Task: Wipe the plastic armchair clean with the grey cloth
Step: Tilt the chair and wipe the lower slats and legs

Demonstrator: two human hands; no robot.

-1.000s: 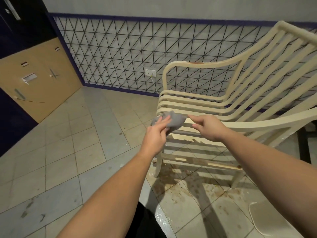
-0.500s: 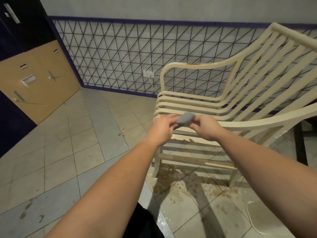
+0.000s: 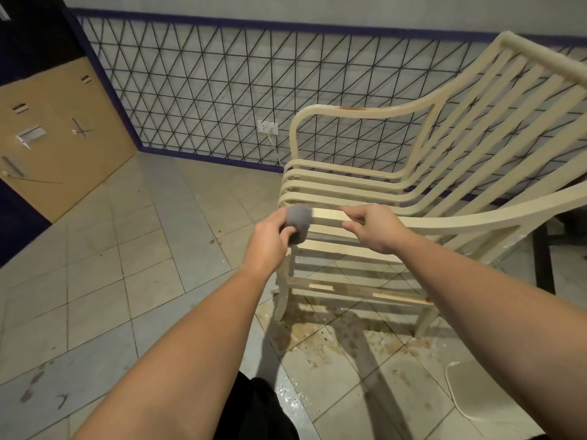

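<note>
The cream slatted plastic armchair (image 3: 413,173) stands to the right, its seat front towards me and its near armrest running across to my hands. My left hand (image 3: 270,239) holds the balled-up grey cloth (image 3: 298,222) against the front end of that near armrest. My right hand (image 3: 374,228) grips the same armrest a little further back, fingers curled over its top. A brown stain shows on the far armrest (image 3: 349,108).
Wet brown dirt (image 3: 336,331) spreads over the floor tiles under and before the chair. A wall with a black lattice pattern and a socket (image 3: 268,127) is behind. A pale curved object (image 3: 470,389) lies at lower right. A wooden panel (image 3: 54,138) leans at left.
The cloth was bunched between both hands, then kept by my left hand at the armrest's front end. My right hand moved off the cloth and took hold of the armrest.
</note>
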